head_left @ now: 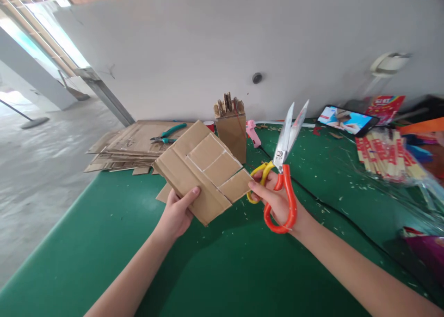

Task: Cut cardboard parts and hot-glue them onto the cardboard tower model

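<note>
My left hand (178, 213) grips a piece of brown cardboard (187, 169) by its lower left side, thumb on top. White lines mark out rectangles on the sheet, and a cut runs in from its right edge. The fingers of my right hand (274, 194) pinch the sheet's right corner. Hooked on that same hand is a pair of scissors (280, 154) with one yellow and one red-orange handle; the blades point up and away, slightly apart. Part of another cardboard piece shows beneath the held sheet at the left.
Stacked cardboard (128, 141) with teal-handled pliers (169, 133) lies at the back left. Behind the sheet stand a cardboard box (232, 132) of cardboard strips and a pink glue gun (253, 133). A phone (347, 119) and bagged sticks (385, 155) are at right on the green table (86, 247).
</note>
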`<state>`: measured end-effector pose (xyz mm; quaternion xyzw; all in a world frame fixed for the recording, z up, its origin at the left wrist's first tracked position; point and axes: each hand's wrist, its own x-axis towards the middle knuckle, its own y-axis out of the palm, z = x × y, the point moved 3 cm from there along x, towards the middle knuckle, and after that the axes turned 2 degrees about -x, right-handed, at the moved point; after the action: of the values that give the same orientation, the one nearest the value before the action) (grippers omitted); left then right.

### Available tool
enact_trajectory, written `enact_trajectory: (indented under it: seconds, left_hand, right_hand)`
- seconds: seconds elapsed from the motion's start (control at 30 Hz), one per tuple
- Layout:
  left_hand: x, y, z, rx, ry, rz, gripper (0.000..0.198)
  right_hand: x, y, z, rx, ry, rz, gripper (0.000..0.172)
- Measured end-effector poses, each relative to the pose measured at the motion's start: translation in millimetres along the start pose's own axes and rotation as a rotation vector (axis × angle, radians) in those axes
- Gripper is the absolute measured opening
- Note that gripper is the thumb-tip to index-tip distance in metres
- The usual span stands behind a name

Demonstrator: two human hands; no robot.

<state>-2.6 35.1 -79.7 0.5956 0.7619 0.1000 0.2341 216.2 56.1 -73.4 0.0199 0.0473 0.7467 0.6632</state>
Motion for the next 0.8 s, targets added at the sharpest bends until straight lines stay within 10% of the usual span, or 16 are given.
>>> enact_trajectory:
  seconds: [0.33,0.57,0.8]
  left_hand:
    - [20.4,-24.0,-33.7,-0.012,0.27,-0.101,0.036]
    - [15.1,-19.4,-24.8,-0.008,0.18,-0.072,0.041]
    - [9.9,-8.9,-14.0,-0.086,0.123,0.008,0.044]
  right_hand:
    - [-2.3,-17.5,-10.5,-0.198,0.025,-0.112,0.032]
    - [1.8,-28.3,9.2,-0.749,-0.121,-0.029,0.027]
    - [-6.2,-40.7,35.4,-0.968,0.001,0.317,0.032]
